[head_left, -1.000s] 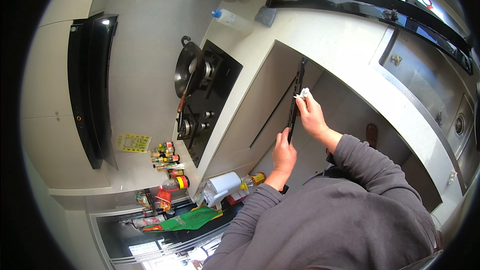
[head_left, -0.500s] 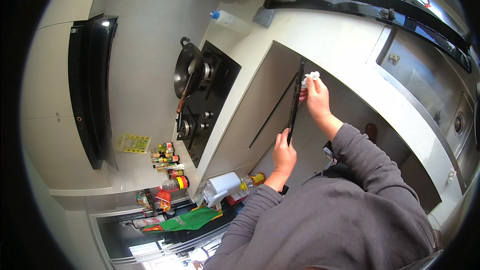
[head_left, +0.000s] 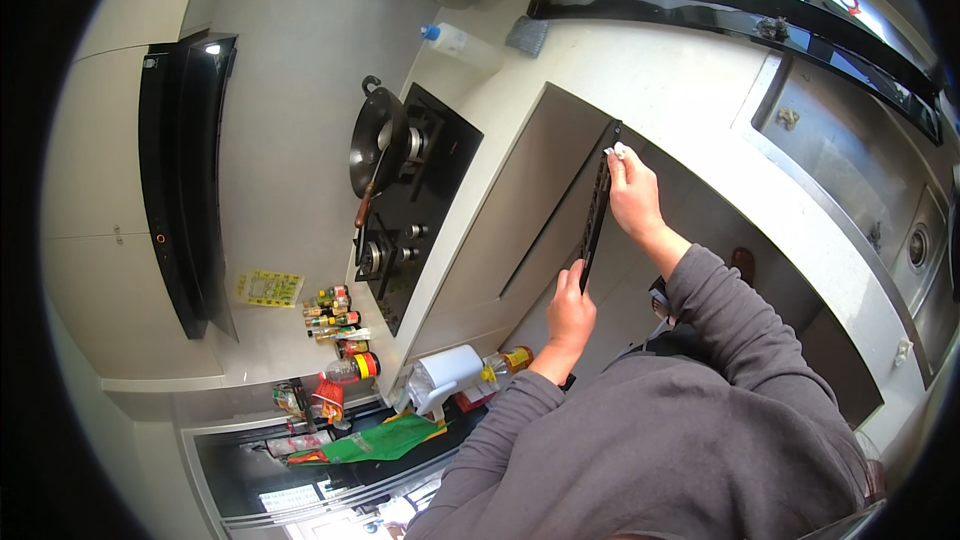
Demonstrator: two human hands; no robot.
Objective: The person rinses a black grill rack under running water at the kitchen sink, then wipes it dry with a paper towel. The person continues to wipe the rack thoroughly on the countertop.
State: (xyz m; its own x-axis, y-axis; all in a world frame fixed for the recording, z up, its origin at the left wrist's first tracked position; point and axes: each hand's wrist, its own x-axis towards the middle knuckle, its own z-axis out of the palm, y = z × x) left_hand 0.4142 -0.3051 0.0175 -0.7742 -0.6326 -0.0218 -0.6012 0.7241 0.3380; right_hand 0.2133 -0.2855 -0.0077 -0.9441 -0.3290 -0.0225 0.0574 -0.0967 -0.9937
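Observation:
My left hand (head_left: 571,320) is closed around the lower end of a long, thin black panel (head_left: 598,208), which stands tilted in front of me, over the gap below the worktop. Its narrow side looks speckled or perforated. Near its upper end, my right hand (head_left: 636,198) pinches a crumpled white tissue (head_left: 618,151) against the panel's edge. Most of the tissue is hidden by the fingers.
A white worktop (head_left: 640,70) carries a long glossy black strip (head_left: 680,8) and a sink (head_left: 840,130). Left of me is a black gas hob (head_left: 440,145) with a wok (head_left: 372,145). Several sauce bottles (head_left: 333,318) stand nearby, under a black range hood (head_left: 180,190).
The panel's top has shifted slightly right, and more of its speckled side shows. My right hand has closed further over the tissue, at the panel's upper edge. The left hand keeps its grip.

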